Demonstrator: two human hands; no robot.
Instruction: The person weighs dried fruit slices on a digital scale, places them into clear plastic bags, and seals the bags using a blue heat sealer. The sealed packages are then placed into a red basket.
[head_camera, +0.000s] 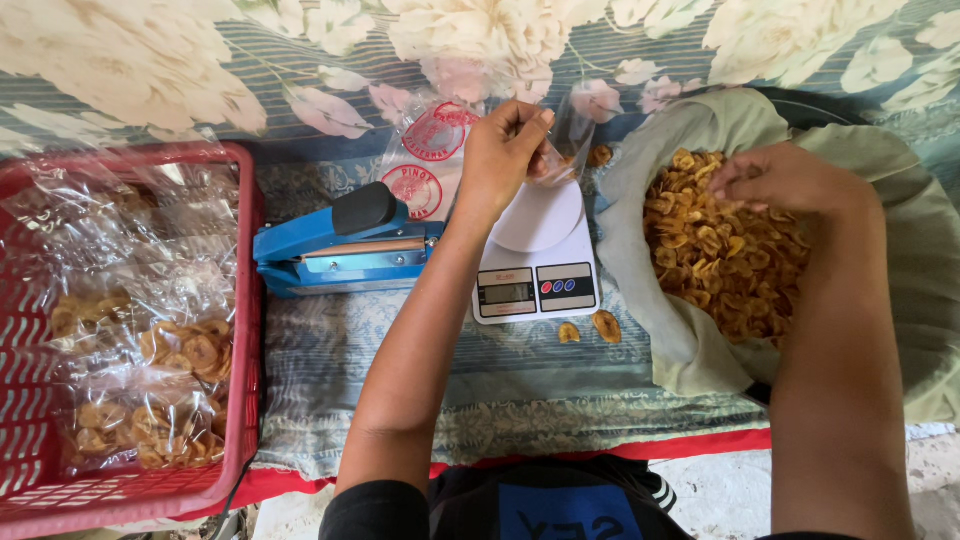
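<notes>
Right hand (775, 178) grip clenched on chips (725, 250); left hand (505, 150) pinches bag (565, 140) above scale (535, 255).

Clear sealed chip bags (150, 370) fill the red basket (245, 300). Empty clear bags with round red labels (432, 150) lie behind the blue sealer (340, 250). The white scale's grey screen (506, 292) faces up.

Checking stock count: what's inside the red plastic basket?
The red plastic basket holds clear sealed bags of yellow chips, stacked. Bags beneath the top ones are covered, so no count.
</notes>
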